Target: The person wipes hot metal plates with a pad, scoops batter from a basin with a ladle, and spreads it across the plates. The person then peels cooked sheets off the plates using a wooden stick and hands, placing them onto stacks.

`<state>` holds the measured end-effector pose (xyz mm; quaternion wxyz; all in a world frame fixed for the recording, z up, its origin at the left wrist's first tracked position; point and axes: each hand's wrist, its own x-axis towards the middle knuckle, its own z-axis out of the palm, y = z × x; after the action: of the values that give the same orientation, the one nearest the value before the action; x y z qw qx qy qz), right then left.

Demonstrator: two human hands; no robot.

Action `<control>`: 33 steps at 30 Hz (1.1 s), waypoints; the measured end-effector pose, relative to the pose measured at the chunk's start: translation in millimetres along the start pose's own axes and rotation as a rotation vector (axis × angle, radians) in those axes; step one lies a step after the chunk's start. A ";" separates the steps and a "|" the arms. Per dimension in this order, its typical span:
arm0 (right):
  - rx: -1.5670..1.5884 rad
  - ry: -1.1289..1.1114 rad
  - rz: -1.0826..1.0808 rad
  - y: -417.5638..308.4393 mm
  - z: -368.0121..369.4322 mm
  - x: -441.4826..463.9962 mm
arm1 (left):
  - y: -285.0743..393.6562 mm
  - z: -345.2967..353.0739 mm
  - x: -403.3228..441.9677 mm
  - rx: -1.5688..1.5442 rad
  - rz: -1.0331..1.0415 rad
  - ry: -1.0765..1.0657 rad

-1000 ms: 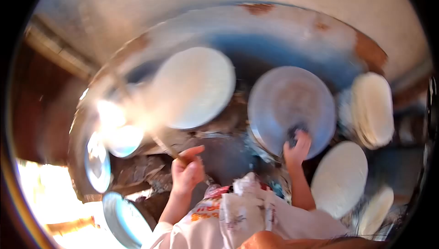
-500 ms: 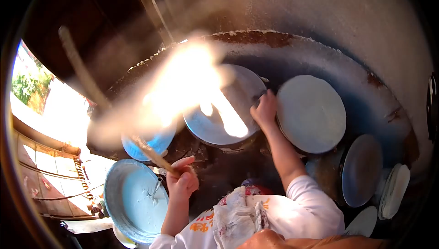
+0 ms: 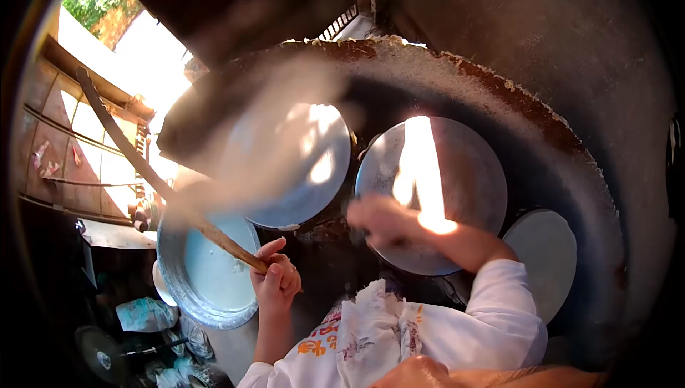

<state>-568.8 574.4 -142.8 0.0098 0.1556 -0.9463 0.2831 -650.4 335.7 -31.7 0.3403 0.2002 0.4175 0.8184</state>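
My left hand (image 3: 277,272) grips the lower end of a long wooden stick (image 3: 135,160), which slants up to the left over a basin. My right hand (image 3: 378,218) is blurred over the left lower part of a round grey metal plate (image 3: 471,174); its fingers are bent, and what they hold is too smeared to name. Left of that plate lies another round plate (image 3: 314,174) with sunlit patches, partly behind a pale haze. The basin (image 3: 166,274) of whitish liquid stands near my left hand. A pale round disc (image 3: 546,259) lies to the right.
A large curved rim (image 3: 492,78) with crusted edges runs behind the plates. At the lower left are plastic bags (image 3: 146,314) and a dark round object (image 3: 100,354). A tiled surface (image 3: 64,128) in sunlight is at the far left.
The view has turned left, bringing more of the basin and tiled area in. My right hand has moved from between two plates to over one grey plate. My left hand still holds the stick.
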 end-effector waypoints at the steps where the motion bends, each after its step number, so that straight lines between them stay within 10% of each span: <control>1: -0.021 -0.183 -0.075 -25.8 21.0 -29.8 | -0.4 -4.6 0.2 -0.006 -0.001 0.005; 6: 0.188 -0.081 -0.165 -36.8 8.5 -72.2 | 3.6 -9.3 7.4 0.011 -0.011 0.083; 10: 0.101 0.621 0.286 33.8 -20.3 17.4 | 3.2 -4.9 21.6 0.021 0.066 -0.020; 17: -0.088 0.556 0.346 -91.0 48.5 -74.4 | 51.6 -71.0 -2.2 -0.013 0.049 0.029; 22: -0.269 1.049 0.444 -41.8 20.9 65.4 | 99.1 -138.2 -23.8 0.099 -0.005 0.067; 30: -0.110 0.557 0.015 -117.1 123.7 156.8 | 148.9 -187.9 -26.1 0.102 0.084 0.051; 33: -0.091 0.687 0.174 -82.9 85.8 125.9 | 149.5 -204.7 -10.7 0.024 0.096 -0.025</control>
<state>-657.7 426.2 -157.2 0.3101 -0.0305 -0.9091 0.2763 -826.5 153.1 -26.6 0.3033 0.2346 0.4130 0.8261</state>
